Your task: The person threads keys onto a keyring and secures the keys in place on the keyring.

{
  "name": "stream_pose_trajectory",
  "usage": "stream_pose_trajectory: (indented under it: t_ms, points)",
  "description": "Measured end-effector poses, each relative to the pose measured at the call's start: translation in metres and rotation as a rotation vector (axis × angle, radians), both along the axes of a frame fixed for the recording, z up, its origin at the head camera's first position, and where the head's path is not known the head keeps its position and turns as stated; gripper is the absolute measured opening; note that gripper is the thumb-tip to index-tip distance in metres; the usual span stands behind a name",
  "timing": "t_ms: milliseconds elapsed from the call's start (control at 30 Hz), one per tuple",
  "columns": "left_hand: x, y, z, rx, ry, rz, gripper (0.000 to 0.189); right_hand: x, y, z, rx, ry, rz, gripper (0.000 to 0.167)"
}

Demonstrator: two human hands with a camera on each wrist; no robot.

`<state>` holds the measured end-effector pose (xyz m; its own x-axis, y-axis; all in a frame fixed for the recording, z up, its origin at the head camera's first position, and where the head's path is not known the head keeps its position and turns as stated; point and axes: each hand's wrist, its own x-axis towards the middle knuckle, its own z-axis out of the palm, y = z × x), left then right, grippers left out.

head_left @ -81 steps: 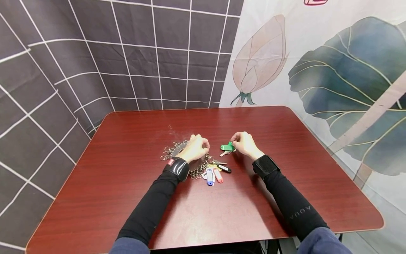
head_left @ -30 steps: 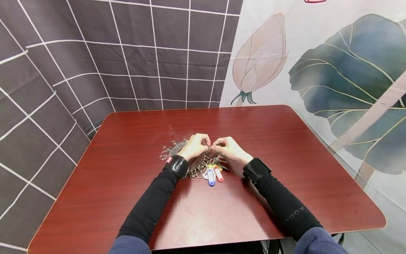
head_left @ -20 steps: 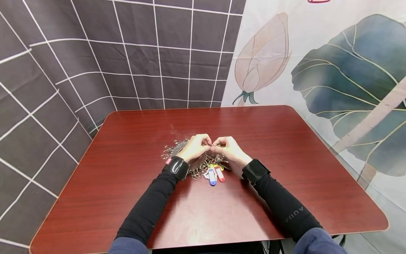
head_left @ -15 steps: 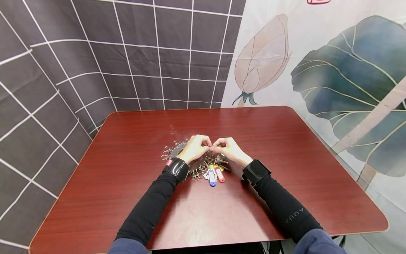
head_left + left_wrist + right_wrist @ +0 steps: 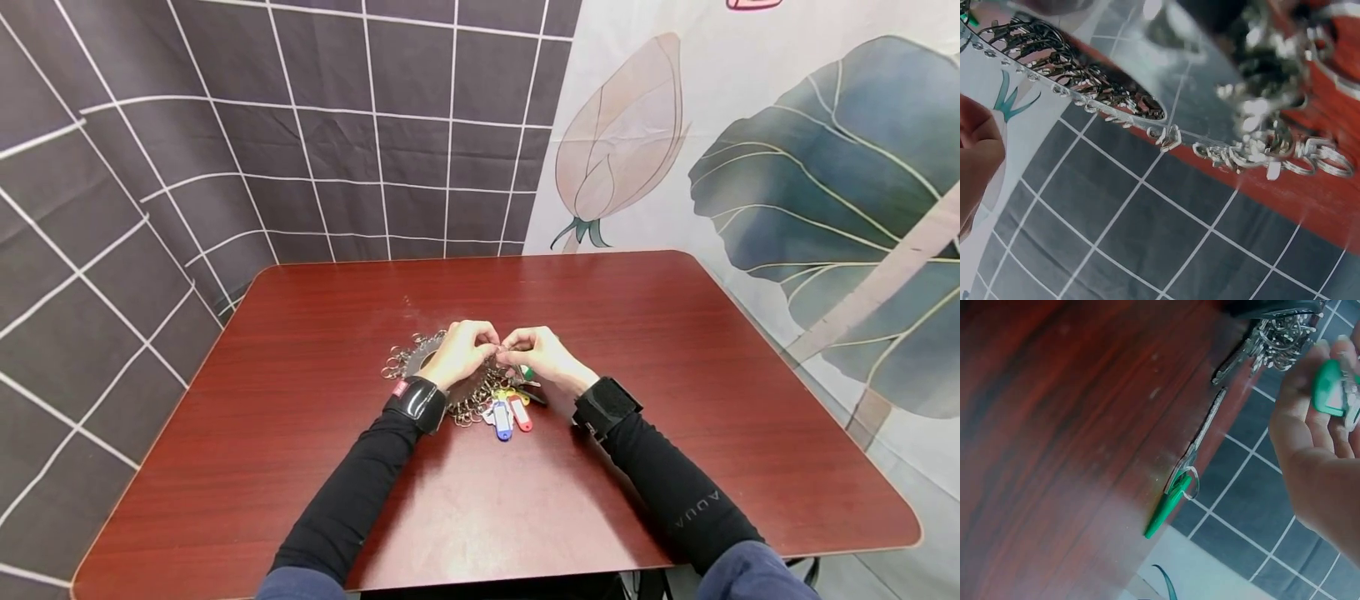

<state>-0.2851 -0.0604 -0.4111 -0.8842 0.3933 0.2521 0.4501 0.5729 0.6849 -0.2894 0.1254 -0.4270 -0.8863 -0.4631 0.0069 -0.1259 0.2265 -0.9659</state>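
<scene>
A large flat metal ring [image 5: 415, 360] with many small key rings and clasps along its rim is under my left hand [image 5: 460, 350]. That hand's thumb and fingers pinch at its right side, apparently on a clasp; the fingertips hide it. My right hand [image 5: 547, 357] meets it there, fingers curled. In the right wrist view, this hand holds a key [image 5: 1350, 406] with a green tag [image 5: 1329, 392]. Another key [image 5: 1210, 419] with a green tag [image 5: 1166, 509] lies on the table below. The left wrist view shows the ring's rim tilted close to the camera.
A blue key tag [image 5: 502, 421], a red key tag [image 5: 520, 412], a yellow tag [image 5: 510, 395] and a black tag [image 5: 534, 397] with keys lie by the ring's near right side. All stand on a reddish-brown table [image 5: 585, 483], before a grey gridded curtain [image 5: 405, 150].
My right hand has come left from the green-tagged keys, bringing one, and now meets my left hand at the ring. Over the last second only the fingers have shifted slightly.
</scene>
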Motion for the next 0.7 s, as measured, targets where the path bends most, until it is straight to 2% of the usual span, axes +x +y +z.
stream_pose_trajectory:
  t_ms: [133, 300, 467, 700]
  points:
    - [0.001, 0.0009, -0.0015, 0.017, 0.026, -0.006, 0.007, 0.001, -0.0003, 0.0012, 0.006, 0.006, 0.006, 0.022]
    - [0.0004, -0.0001, -0.0038, 0.072, -0.002, -0.008, 0.009, 0.0019, 0.0002, 0.0033, 0.018, 0.025, 0.034, 0.021]
    - [-0.0009, -0.001, -0.0059, 0.111, -0.002, 0.005, 0.009, 0.0017, 0.0006, 0.0039, 0.034, 0.034, 0.052, 0.024]
    - [-0.001, -0.0019, -0.008, 0.143, 0.024, 0.015, 0.01, 0.0012, -0.0001, 0.0045, 0.11, 0.102, 0.018, 0.02]
